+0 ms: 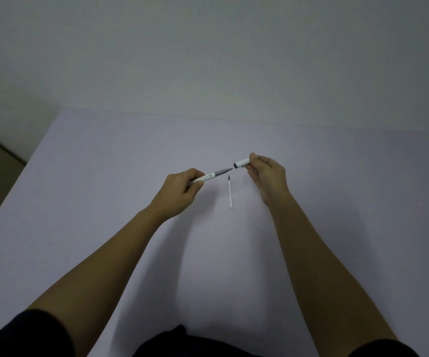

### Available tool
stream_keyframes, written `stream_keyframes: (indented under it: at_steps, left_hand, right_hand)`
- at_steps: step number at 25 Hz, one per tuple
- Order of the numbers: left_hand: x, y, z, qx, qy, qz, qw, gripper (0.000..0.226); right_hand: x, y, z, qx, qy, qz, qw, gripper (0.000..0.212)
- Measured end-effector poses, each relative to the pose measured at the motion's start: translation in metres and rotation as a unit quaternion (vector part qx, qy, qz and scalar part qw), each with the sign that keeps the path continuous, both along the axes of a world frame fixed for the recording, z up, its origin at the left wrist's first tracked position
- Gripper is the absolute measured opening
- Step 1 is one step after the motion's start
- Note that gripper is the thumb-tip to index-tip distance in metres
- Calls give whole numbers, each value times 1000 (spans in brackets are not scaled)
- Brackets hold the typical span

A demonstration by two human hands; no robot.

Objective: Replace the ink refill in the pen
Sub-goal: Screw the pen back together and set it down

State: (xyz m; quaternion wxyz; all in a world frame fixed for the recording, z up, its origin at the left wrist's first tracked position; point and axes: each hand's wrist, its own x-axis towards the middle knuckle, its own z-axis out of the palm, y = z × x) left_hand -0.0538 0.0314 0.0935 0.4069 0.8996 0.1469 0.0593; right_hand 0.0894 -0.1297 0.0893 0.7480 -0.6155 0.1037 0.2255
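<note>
My left hand (pixel 182 189) grips a white pen body (pixel 209 176) with a grey grip section, its tip pointing right and slightly up. My right hand (pixel 267 173) pinches the white pen cap (pixel 241 163), whose dark open end faces the pen tip a short gap away. A thin white ink refill (pixel 230 193) with a dark tip lies on the table between and just below the hands, pointing away from me. Both hands are raised a little above the table.
The pale table (pixel 105 202) meets a plain wall along its far edge (pixel 234 119). Its left edge (pixel 15 181) drops to a darker floor. Dark clothing shows at the bottom of the view.
</note>
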Motion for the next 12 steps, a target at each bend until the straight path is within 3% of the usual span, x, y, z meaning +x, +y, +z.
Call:
stream_keyframes:
  at_steps: [7,12]
  left_hand:
    - [1,-4,5,6,-7,5,1000,17]
    - [8,-13,6,20,-25,17,999,18]
  right_hand:
    - [-11,2,9,5,-11,41,999,7]
    - [-22,10,10,-20,-28,79,996,22]
